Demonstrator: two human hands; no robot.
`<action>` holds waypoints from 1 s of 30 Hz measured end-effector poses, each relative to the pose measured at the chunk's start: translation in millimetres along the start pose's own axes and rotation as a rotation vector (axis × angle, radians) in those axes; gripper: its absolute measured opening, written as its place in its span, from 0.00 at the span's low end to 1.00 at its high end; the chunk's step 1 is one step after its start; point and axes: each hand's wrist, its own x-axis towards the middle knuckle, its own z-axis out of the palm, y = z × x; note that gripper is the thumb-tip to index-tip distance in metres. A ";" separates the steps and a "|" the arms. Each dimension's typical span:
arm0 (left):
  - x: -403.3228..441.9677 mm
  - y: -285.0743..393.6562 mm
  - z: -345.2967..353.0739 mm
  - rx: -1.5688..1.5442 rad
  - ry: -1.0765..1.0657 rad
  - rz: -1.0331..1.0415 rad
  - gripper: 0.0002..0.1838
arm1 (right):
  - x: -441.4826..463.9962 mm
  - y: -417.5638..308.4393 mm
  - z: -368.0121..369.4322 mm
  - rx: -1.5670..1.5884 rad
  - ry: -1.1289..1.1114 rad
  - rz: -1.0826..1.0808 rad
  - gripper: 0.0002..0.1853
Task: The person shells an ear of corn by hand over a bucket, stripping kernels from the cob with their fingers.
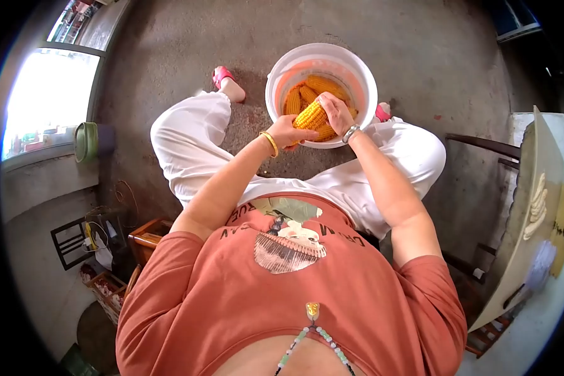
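Observation:
A yellow ear of corn (311,116) is held at a slant over the near rim of a white bucket (273,94). My left hand (286,132) grips its lower left end, the thumb lying along the near side. At the upper right end, my right hand (336,114) is closed on the same ear, fingers bent over it. More ears of corn (324,86) lie inside the bucket below my hands. The bucket stands on the floor between my legs. Part of its contents is hidden by my hands and the held ear.
Grey concrete floor (188,37) surrounds the bucket. A tilted board with dough-like twisted strands (537,200) is at the right. On the left, a green container (86,142) hangs by a bright window (50,94). Wooden furniture (149,239) stands at lower left.

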 end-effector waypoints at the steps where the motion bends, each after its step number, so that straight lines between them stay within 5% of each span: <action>1: -2.3 0.7 0.6 0.096 0.057 0.006 0.21 | 1.8 6.4 -0.6 -0.013 -0.029 0.045 0.28; 5: 5.7 -23.3 3.7 0.496 0.351 0.282 0.29 | 3.7 4.0 -0.6 -0.065 -0.052 0.201 0.39; 9: -1.7 -12.9 10.7 0.695 0.417 0.199 0.32 | 3.7 3.6 -5.6 -0.183 -0.081 0.245 0.42; 20: -1.1 -11.5 13.6 0.743 0.421 0.183 0.30 | 3.4 13.4 -4.4 -0.265 -0.111 0.196 0.32; 29: -2.0 -8.9 14.7 0.724 0.428 0.184 0.29 | 2.6 11.5 -8.3 -0.175 -0.081 0.338 0.36; 30: -3.8 -8.1 14.0 0.714 0.436 0.187 0.29 | 3.0 20.4 -7.5 -0.199 -0.062 0.166 0.37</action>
